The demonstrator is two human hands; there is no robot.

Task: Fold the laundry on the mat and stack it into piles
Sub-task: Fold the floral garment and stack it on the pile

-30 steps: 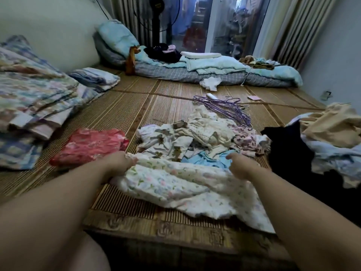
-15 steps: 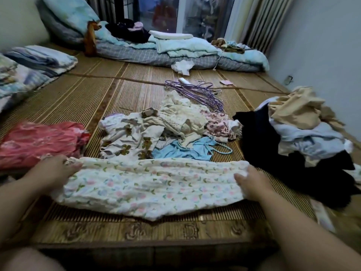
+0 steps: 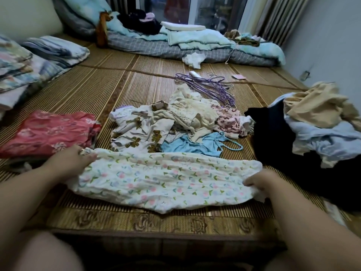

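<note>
crinkly floral cloth [image 3: 166, 180] now flat; left hand [image 3: 66, 163], right hand [image 3: 261, 181] grip ends

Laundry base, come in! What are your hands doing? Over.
Left hand, right hand grip floral garment by ends. Lies spread on mat. Unfolded heap close behind.

The white flower-printed cloth [image 3: 166, 178] covered the near woven bamboo mat [image 3: 93, 89], which lay bare farther back on the left. A folded red floral garment [image 3: 48, 132] stood left, a heap of cream, pink and blue small clothes [image 3: 175, 118] ahead, a tall black, beige and pale-blue clothes pile [image 3: 312, 133] right.
</note>
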